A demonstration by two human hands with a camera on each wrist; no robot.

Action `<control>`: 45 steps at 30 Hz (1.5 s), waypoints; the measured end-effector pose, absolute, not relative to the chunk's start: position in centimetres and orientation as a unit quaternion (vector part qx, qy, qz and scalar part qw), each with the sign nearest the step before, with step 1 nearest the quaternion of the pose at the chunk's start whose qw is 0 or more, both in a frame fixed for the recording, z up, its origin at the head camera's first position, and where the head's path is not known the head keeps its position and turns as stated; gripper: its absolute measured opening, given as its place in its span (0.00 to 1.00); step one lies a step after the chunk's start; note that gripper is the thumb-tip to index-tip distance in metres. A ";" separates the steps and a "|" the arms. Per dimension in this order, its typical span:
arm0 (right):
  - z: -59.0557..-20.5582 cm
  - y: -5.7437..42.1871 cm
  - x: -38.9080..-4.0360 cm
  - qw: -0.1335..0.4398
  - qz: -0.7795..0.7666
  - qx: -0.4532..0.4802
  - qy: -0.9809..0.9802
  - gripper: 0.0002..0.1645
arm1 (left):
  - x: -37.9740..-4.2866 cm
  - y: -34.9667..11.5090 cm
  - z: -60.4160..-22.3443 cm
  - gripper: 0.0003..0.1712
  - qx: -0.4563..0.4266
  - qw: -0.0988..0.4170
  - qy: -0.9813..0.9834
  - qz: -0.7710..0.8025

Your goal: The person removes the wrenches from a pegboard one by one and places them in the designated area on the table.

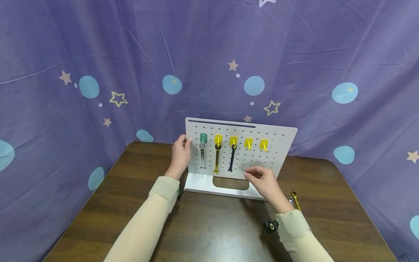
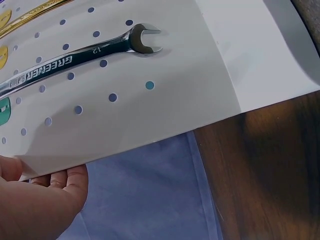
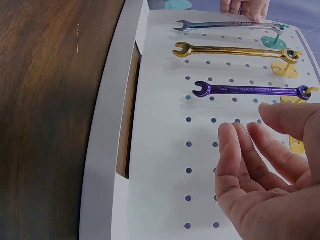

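Note:
A white pegboard [image 1: 242,165] stands upright on its base. My left hand [image 1: 181,153] grips its left edge, with the thumb in front and the fingers behind, as the left wrist view shows. From its hooks hang three combination wrenches: a silver wrench [image 2: 65,62] on a green hook [image 1: 203,138], a gold wrench [image 3: 235,51] and a purple wrench [image 3: 250,90] on yellow hooks. My right hand [image 1: 263,182] hovers before the board's lower right part, fingers loosely bent and holding nothing. The purple wrench is the closest one to it.
Two more yellow hooks [image 1: 248,143] on the board's right carry nothing. Beside my right wrist, a gold wrench [image 1: 296,200] and a silver one [image 1: 290,200] lie on the wooden table [image 1: 209,225], partly hidden by the arm. A purple curtain [image 1: 209,43] hangs behind.

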State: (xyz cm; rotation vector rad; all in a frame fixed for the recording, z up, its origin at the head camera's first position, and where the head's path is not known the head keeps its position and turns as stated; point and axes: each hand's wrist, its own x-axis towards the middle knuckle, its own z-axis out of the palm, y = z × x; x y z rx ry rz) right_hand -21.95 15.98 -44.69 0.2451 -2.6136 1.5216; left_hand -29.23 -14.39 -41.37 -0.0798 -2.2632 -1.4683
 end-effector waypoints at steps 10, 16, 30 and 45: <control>-44.1 15.3 -22.4 0.048 0.499 0.090 -0.861 0.12 | -29.2 -14.3 -41.4 0.09 -0.026 0.217 -0.817 -0.534; -43.5 14.8 -22.9 0.046 0.497 0.095 -0.862 0.13 | -29.1 -14.4 -41.3 0.09 -0.024 0.214 -0.816 -0.536; -42.9 13.4 -23.5 0.046 0.513 0.100 -0.851 0.12 | -29.2 -14.5 -41.3 0.08 -0.022 0.213 -0.824 -0.525; -42.5 12.6 -24.1 0.062 0.514 0.102 -0.850 0.14 | -29.3 -14.5 -41.3 0.07 -0.022 0.220 -0.824 -0.522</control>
